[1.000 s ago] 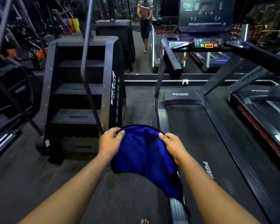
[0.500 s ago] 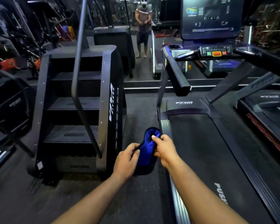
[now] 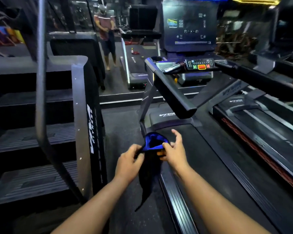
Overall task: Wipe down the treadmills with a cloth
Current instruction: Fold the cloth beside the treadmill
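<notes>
A blue cloth (image 3: 152, 142) is bunched between my hands, with a dark tail hanging down below them. My left hand (image 3: 128, 164) grips the cloth's left edge. My right hand (image 3: 173, 152) pinches its right edge with thumb and curled fingers, while the forefinger sticks up. Both hands hover over the left side rail (image 3: 176, 200) of the treadmill in front of me. Its black belt (image 3: 210, 166) runs forward on the right. The left handrail (image 3: 172, 92) and the button console (image 3: 200, 64) stand ahead of and above my hands.
A stair-climber machine (image 3: 81, 124) with a steel rail (image 3: 41, 81) stands close on the left. A second treadmill (image 3: 269, 119) lies to the right. A mirror wall ahead reflects a person (image 3: 106, 32) and the treadmill's screen (image 3: 189, 26). Dark floor (image 3: 122, 125) runs between the machines.
The cloth, spread wide one second ago, has been gathered into a small bunch as my hands came together. I have moved closer to the treadmill's handrail and console.
</notes>
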A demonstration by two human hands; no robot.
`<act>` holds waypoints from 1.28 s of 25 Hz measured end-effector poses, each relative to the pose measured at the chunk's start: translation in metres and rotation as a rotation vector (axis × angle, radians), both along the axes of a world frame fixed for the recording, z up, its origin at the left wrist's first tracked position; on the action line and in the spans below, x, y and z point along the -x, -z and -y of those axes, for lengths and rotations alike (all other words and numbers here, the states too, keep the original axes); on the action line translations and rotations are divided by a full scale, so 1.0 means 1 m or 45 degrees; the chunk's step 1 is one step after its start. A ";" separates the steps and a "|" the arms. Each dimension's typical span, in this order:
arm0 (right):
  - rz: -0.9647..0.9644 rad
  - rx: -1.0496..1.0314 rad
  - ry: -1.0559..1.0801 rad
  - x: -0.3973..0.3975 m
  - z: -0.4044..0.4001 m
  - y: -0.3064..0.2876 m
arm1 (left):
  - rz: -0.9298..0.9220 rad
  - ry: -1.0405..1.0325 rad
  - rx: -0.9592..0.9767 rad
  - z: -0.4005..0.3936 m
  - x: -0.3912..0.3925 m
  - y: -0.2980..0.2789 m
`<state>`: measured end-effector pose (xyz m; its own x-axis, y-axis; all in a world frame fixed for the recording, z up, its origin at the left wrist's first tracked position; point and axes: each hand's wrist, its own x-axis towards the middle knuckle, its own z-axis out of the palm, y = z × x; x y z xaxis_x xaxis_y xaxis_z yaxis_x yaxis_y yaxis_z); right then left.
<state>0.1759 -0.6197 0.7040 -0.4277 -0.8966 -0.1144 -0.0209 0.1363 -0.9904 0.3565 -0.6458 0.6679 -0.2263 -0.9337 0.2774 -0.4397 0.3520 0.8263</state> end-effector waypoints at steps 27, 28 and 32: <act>0.153 0.616 0.014 0.096 0.151 -0.085 | -0.756 0.512 -0.397 0.281 0.098 -0.109; 0.216 0.681 0.139 0.101 0.156 -0.093 | -0.900 0.538 -0.540 0.287 0.110 -0.117; -0.069 0.451 0.057 0.092 0.162 -0.073 | -1.053 0.697 -1.059 0.321 0.145 -0.130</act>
